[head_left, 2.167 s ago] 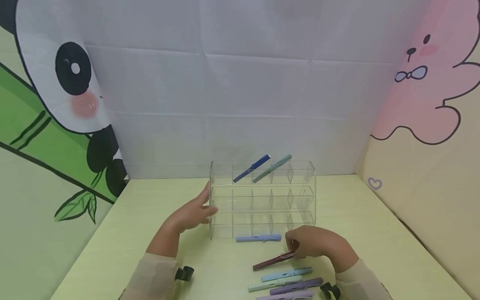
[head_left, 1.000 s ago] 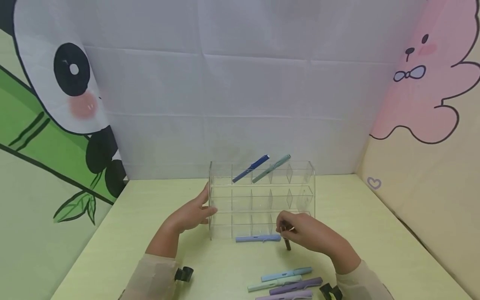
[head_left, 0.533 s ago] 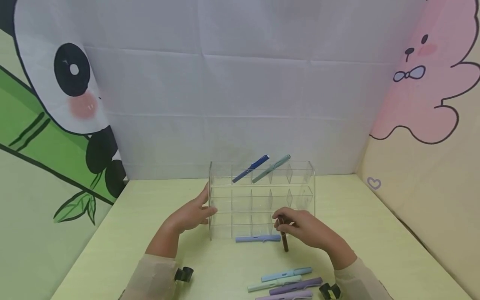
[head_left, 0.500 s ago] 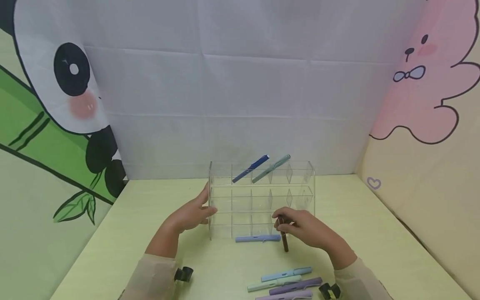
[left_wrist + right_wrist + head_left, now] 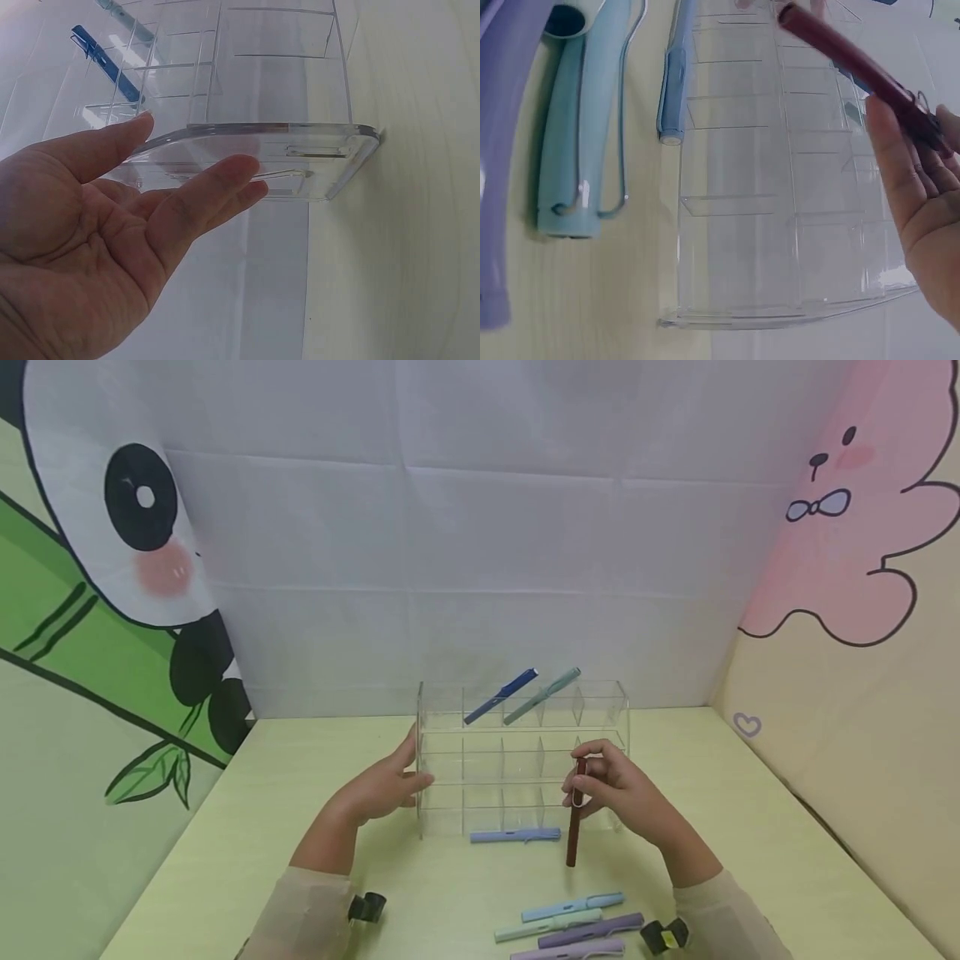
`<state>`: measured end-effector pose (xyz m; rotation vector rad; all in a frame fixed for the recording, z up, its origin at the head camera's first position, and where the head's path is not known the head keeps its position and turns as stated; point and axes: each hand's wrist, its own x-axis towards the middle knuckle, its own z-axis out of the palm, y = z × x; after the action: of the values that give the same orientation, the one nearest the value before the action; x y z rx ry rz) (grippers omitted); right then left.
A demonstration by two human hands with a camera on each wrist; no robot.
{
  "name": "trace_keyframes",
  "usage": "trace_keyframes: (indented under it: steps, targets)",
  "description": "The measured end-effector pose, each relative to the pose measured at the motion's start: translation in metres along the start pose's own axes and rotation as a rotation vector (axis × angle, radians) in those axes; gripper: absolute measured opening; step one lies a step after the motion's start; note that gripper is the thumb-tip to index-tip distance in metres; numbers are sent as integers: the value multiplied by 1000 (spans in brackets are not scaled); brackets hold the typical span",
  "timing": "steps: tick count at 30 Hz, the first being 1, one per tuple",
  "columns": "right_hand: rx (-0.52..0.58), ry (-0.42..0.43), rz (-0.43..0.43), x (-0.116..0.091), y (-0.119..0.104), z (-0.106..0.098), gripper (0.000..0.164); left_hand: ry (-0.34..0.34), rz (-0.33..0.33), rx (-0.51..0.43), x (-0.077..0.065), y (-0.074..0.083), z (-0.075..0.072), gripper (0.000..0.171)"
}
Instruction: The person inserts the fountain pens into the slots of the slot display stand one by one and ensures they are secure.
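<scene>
A clear acrylic pen rack (image 5: 522,768) with three tiers of compartments stands mid-table. My left hand (image 5: 386,787) touches its left side panel; in the left wrist view the fingers are fairly straight against the panel. My right hand (image 5: 618,789) pinches a dark red pen (image 5: 575,827) in front of the rack's right part, its cap end up by the fingers. The right wrist view shows the same red pen (image 5: 847,60) in the fingers, tilted. A dark blue pen (image 5: 501,697) and a grey-green pen (image 5: 542,697) lean in the top tier.
A periwinkle pen (image 5: 515,836) lies along the rack's front foot. Nearer me lie a light blue pen (image 5: 572,907), a pale green pen (image 5: 547,925), a dark purple pen (image 5: 591,931) and a lilac pen (image 5: 567,950). A white cloth (image 5: 480,543) hangs behind the table.
My right hand has picked up the red pen from the table, turned it upright by the rack's front, then raised it slightly to the right. The left hand stays at the rack.
</scene>
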<state>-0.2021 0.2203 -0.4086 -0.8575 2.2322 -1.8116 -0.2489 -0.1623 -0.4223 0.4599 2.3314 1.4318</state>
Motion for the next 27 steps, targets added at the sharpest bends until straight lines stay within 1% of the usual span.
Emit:
trace_keyframes:
  steps: [4, 9, 12, 14, 18, 22, 24, 27]
  targets:
    - [86, 78, -54, 1, 5, -8, 32, 1, 6, -10, -2, -1, -2, 91]
    - [115, 213, -89, 0, 4, -19, 35, 1, 8, 0, -2, -2, -2, 91]
    - [138, 294, -129, -1, 1, -26, 37, -1, 7, 9, -1, -1, -1, 91]
    - [151, 342, -151, 2, -3, -30, 37, -2, 4, 3, -1, -1, -1, 91]
    - [167, 425, -172, 15, -11, -42, 37, -3, 23, 3, 2, 0, -1, 90]
    - [183, 458, -192, 39, -25, -57, 37, 1, 37, 1, 3, 0, -1, 90]
    - [190, 473, -189, 52, -30, -64, 38, 1, 33, -2, 2, -1, -1, 90]
    - [204, 517, -167, 70, -36, -73, 37, -6, 29, -9, 2, -1, -1, 90]
